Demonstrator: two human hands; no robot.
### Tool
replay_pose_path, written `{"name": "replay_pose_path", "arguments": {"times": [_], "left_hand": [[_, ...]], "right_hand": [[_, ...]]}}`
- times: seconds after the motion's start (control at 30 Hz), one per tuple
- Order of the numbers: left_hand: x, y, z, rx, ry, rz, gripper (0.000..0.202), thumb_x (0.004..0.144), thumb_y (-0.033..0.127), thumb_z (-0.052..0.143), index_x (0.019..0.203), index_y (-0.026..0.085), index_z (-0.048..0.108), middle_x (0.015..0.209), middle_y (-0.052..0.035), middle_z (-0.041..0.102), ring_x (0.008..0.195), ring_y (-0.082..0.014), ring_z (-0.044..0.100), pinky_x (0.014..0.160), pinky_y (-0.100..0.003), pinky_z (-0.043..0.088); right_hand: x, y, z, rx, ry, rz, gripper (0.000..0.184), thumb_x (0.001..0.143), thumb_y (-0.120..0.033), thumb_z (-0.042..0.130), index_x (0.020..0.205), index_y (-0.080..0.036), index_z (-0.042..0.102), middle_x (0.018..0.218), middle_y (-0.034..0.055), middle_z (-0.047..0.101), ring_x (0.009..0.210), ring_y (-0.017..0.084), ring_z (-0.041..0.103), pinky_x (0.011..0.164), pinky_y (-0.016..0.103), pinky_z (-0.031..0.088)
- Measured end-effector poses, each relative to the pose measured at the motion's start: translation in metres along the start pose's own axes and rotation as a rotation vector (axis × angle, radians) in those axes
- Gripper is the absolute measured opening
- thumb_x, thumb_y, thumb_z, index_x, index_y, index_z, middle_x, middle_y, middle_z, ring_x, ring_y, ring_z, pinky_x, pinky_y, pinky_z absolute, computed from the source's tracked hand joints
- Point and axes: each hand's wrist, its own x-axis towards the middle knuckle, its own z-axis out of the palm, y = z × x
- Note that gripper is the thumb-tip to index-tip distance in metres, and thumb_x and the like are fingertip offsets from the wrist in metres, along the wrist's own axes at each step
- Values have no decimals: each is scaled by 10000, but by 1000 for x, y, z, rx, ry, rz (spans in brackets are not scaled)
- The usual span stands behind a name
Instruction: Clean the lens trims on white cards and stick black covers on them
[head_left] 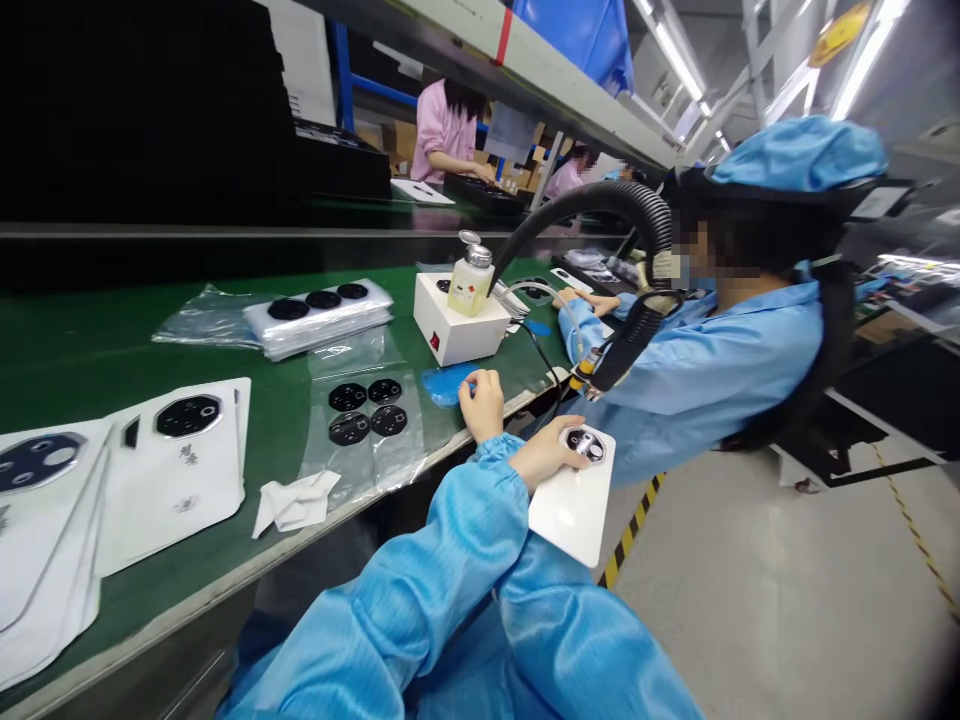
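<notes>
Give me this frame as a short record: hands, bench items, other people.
Left hand: holds a white panel bearing a dark octagonal piece
Right hand: at a blue film; grip unclear
Bench surface: green
Sheet: transparent, with four dark discs
Tissue: white, crumpled, near the bench edge
White box: bottle standing on top
Co-worker: on the right, blue clothing and cap

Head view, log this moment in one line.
One hand: holds white panel | Other hand: beside blue film, contact unclear | Bench: four dark discs on clear plastic, bottle on white box
</notes>
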Motion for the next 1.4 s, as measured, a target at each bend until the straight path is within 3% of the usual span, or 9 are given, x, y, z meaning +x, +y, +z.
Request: {"name": "replay_pose_path", "arguments": {"times": [0.07,0.17,0.3,0.4,0.53,0.67,0.93,1.23,1.4], "left_hand": [[-36,4,-10,-9,9,6,433,841,234,596,1248,162,465,1106,-89,604,904,-196,625,763,-386,548],[-107,17,-29,17,156,91,636,721,92,673,1287,257,434,1309,-35,527,1132,-209,543,999,-343,432],[-194,28,-42,155,500,122,593,781,158,627,1285,399,425,1363,67,494,1244,-217,469,1063,-332,380],[-229,30,-38,266,793,110,582,781,197,642,1286,403,437,1352,56,510,1185,-229,536,984,-328,478],[-241,31,-31,301,963,148,572,785,179,636,1275,410,451,1324,80,538,1189,-206,543,948,-258,512],[-241,35,-30,291,960,181,644,764,143,651,1266,483,430,1280,129,570,1142,-181,580,930,-236,526],[-240,41,-28,211,976,183,622,774,121,635,1304,379,438,1270,40,591,1093,-247,611,884,-327,568],[-242,38,-32,180,953,178,655,754,131,657,1286,449,444,1258,109,594,1088,-191,616,910,-251,546],[-242,36,-34,184,941,185,639,756,158,660,1276,462,446,1249,111,595,1078,-193,619,939,-279,536]], "right_hand": [[-2,1,9,-9,29,52,241,883,-339,526,1023,-147,568,1034,52,589,889,148,581,780,348,509],[-3,3,13,-6,44,80,136,854,-270,552,867,-135,565,937,29,572,828,130,556,771,330,488],[-2,2,10,28,47,82,39,771,-150,522,737,-169,514,855,32,504,737,133,508,791,326,454],[0,2,9,56,52,84,52,737,-158,491,706,-197,475,827,31,465,697,146,477,792,338,437],[2,4,11,71,55,82,53,707,-179,490,691,-206,448,811,24,442,630,136,441,774,352,430],[2,6,11,58,59,68,51,701,-186,492,683,-203,447,804,26,444,605,126,429,760,354,431],[2,7,11,32,66,51,50,706,-199,491,681,-206,448,797,24,442,609,125,433,757,354,437],[2,5,10,19,63,52,52,695,-194,489,670,-205,445,788,29,440,609,129,430,747,355,432],[2,5,10,8,57,55,69,690,-189,496,661,-209,437,771,24,437,626,136,441,756,352,431]]}}
